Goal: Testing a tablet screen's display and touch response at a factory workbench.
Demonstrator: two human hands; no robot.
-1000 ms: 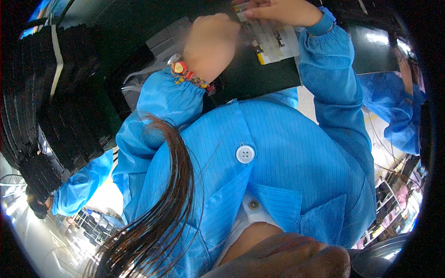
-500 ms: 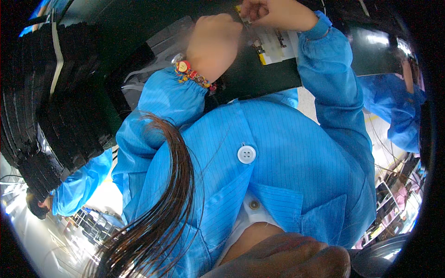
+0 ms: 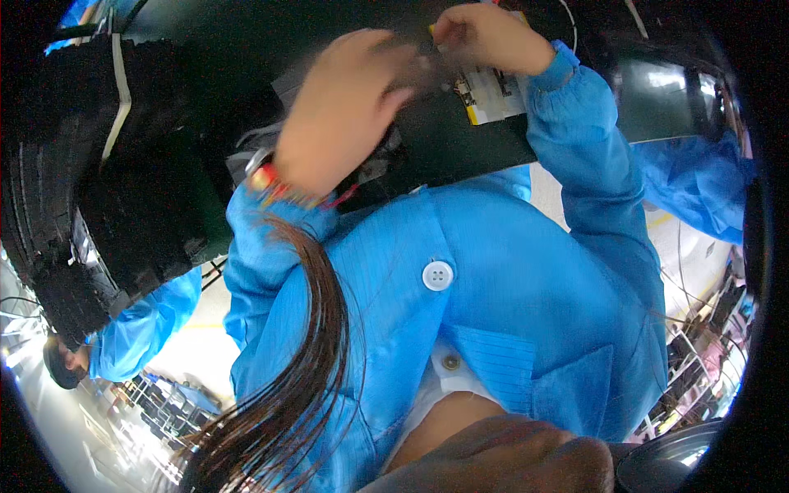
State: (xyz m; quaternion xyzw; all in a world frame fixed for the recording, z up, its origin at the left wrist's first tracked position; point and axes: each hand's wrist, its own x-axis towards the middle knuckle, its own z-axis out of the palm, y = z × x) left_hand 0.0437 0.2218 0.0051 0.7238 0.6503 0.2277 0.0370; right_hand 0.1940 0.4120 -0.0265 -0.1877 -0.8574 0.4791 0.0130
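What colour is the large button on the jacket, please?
The button is white; it shows best in the head view.

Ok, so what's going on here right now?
Someone in a blue smock is working bare-handed at a dark table. The right hand, fingers curled, is over a white, yellow-edged flat item. The left hand, blurred, is to its left, near some clear plastic. I can't tell whether either hand grips anything. A pile of black pieces is at the far left.
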